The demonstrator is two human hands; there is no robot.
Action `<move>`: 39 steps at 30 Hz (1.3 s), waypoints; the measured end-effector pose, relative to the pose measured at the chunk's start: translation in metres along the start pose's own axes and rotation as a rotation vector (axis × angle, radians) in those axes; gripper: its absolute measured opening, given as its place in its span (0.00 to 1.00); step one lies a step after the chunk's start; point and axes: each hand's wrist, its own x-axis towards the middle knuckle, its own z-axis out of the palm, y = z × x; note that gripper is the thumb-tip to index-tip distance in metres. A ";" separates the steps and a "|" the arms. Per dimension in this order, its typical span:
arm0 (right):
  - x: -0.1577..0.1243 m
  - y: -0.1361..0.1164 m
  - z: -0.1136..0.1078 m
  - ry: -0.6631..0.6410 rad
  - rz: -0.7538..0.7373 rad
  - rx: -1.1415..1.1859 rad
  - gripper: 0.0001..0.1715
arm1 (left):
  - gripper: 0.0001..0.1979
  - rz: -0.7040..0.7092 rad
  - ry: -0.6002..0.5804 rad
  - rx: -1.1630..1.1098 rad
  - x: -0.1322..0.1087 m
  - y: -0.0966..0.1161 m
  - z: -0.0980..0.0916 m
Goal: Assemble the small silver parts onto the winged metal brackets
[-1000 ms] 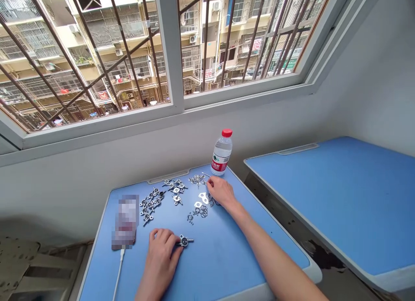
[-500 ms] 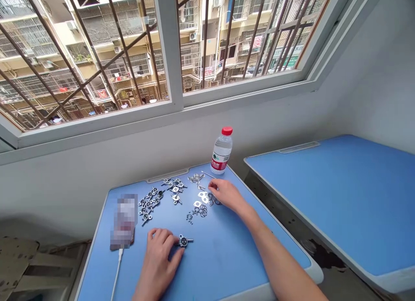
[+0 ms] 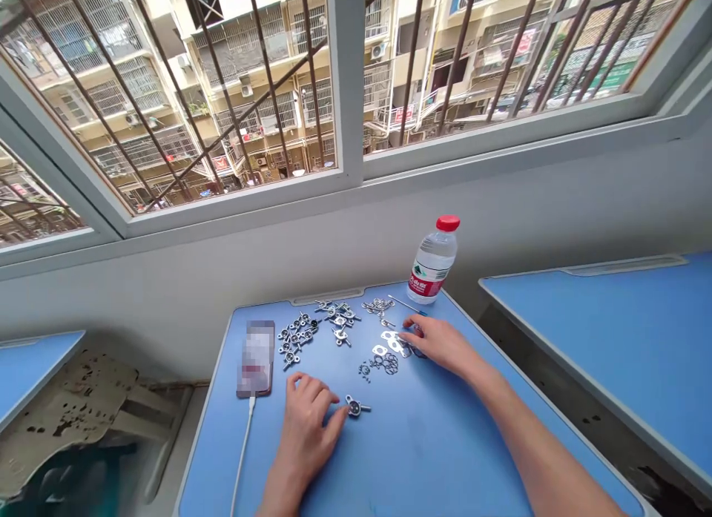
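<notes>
My left hand (image 3: 312, 420) rests on the blue table with its fingers apart, thumb and fingertips beside a small metal fitting (image 3: 354, 406) that has a short stem pointing right. Farther right, my right hand (image 3: 439, 342) reaches over flat silver plates (image 3: 392, 340); its fingers are bent, and whether they hold anything is too small to tell. Thin dark rings (image 3: 391, 364) and tiny parts (image 3: 364, 369) lie just left of and below that hand. More metal fittings (image 3: 297, 335) form a cluster at the back left.
A water bottle (image 3: 432, 261) with a red cap stands at the back edge. Near it lie a screwdriver (image 3: 405, 303) and small metal pieces (image 3: 378, 306). A phone (image 3: 256, 361) with a white cable (image 3: 243, 450) is at the left. Another blue table (image 3: 612, 339) is on the right.
The view has turned left, so everything sits farther right. My left fingers have come slightly off the fitting. My right hand stays by the flat plates, its fingers a little more spread.
</notes>
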 end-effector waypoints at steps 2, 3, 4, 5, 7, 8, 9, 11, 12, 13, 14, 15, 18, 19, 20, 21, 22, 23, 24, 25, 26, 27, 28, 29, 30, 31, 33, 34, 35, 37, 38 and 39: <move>0.002 0.000 0.002 -0.002 0.023 -0.022 0.11 | 0.08 -0.029 0.021 0.038 0.000 -0.001 0.000; 0.004 0.001 0.003 -0.005 0.025 -0.026 0.11 | 0.09 -0.053 0.030 0.059 -0.001 -0.003 0.001; 0.005 0.002 0.004 -0.007 0.026 -0.028 0.11 | 0.10 -0.083 0.039 0.080 -0.001 -0.005 0.001; 0.007 0.004 0.006 -0.011 0.026 -0.027 0.11 | 0.11 -0.118 0.049 0.098 -0.001 -0.007 0.002; 0.012 0.008 0.009 -0.009 0.032 -0.027 0.12 | 0.13 -0.186 0.065 0.123 -0.003 -0.012 0.003; 0.014 0.011 0.011 -0.004 0.030 -0.029 0.12 | 0.15 -0.214 0.068 0.128 -0.003 -0.014 0.004; 0.015 0.013 0.012 0.007 0.027 -0.034 0.12 | 0.17 -0.234 0.063 0.126 -0.004 -0.016 0.005; 0.017 0.015 0.014 0.027 0.013 -0.050 0.12 | 0.20 -0.255 0.027 0.111 -0.005 -0.018 0.007; 0.017 0.015 0.015 0.030 0.011 -0.059 0.11 | 0.20 -0.257 0.003 0.100 -0.005 -0.018 0.008; 0.016 0.014 0.014 0.025 0.013 -0.070 0.11 | 0.20 -0.252 -0.020 0.088 -0.005 -0.017 0.009; 0.015 0.013 0.013 0.012 0.019 -0.080 0.10 | 0.20 -0.244 -0.041 0.074 -0.005 -0.016 0.010; 0.014 0.011 0.011 -0.006 0.026 -0.090 0.10 | 0.19 -0.234 -0.058 0.060 -0.005 -0.014 0.010; 0.010 0.005 0.006 -0.039 0.041 -0.115 0.10 | 0.13 -0.215 -0.090 0.025 -0.004 -0.007 0.009; 0.009 0.003 0.004 -0.041 0.042 -0.119 0.10 | 0.11 -0.212 -0.097 0.019 -0.003 -0.004 0.008; 0.008 0.002 0.003 -0.040 0.040 -0.120 0.09 | 0.10 -0.208 -0.104 0.016 -0.003 -0.002 0.007; 0.007 0.002 0.002 -0.038 0.038 -0.119 0.09 | 0.09 -0.200 -0.112 0.014 -0.003 -0.001 0.006; 0.007 0.001 0.002 -0.039 0.034 -0.115 0.09 | 0.08 -0.192 -0.123 0.012 -0.003 0.001 0.006; 0.007 0.001 0.002 -0.041 0.028 -0.110 0.08 | 0.08 -0.182 -0.135 0.011 -0.003 0.002 0.006; 0.007 0.002 0.002 -0.043 0.023 -0.105 0.08 | 0.09 -0.172 -0.146 0.011 -0.003 0.002 0.006; 0.007 0.002 0.002 -0.044 0.020 -0.103 0.09 | 0.10 -0.163 -0.155 0.013 -0.003 0.003 0.007; 0.007 0.003 0.002 -0.046 0.022 -0.105 0.09 | 0.12 -0.156 -0.160 0.016 -0.003 0.003 0.007; 0.007 0.003 0.003 -0.046 0.025 -0.109 0.09 | 0.14 -0.151 -0.163 0.020 -0.004 0.002 0.008; 0.008 0.004 0.004 -0.043 0.026 -0.114 0.09 | 0.15 -0.146 -0.166 0.023 -0.004 0.002 0.009; 0.008 0.005 0.005 -0.038 0.027 -0.119 0.09 | 0.17 -0.141 -0.169 0.024 -0.004 0.002 0.010; 0.009 0.005 0.006 -0.031 0.027 -0.122 0.09 | 0.18 -0.135 -0.170 0.025 -0.004 0.002 0.011; 0.009 0.006 0.007 -0.023 0.028 -0.124 0.08 | 0.19 -0.127 -0.172 0.025 -0.004 0.001 0.012; 0.009 0.005 0.008 -0.007 0.023 -0.124 0.08 | 0.19 -0.108 -0.181 0.025 -0.004 0.001 0.013; 0.008 0.004 0.007 -0.005 0.022 -0.126 0.08 | 0.19 -0.102 -0.188 0.025 -0.004 0.001 0.013; 0.007 0.003 0.006 -0.004 0.020 -0.127 0.09 | 0.19 -0.096 -0.198 0.026 -0.004 0.001 0.013; 0.004 0.000 0.001 -0.009 0.021 -0.135 0.11 | 0.17 -0.087 -0.215 0.031 -0.003 0.001 0.013; 0.003 -0.001 -0.002 0.000 0.027 -0.137 0.12 | 0.16 -0.080 -0.221 0.035 -0.003 0.001 0.013; 0.002 -0.001 -0.005 0.016 0.032 -0.138 0.12 | 0.15 -0.074 -0.221 0.040 -0.003 0.000 0.014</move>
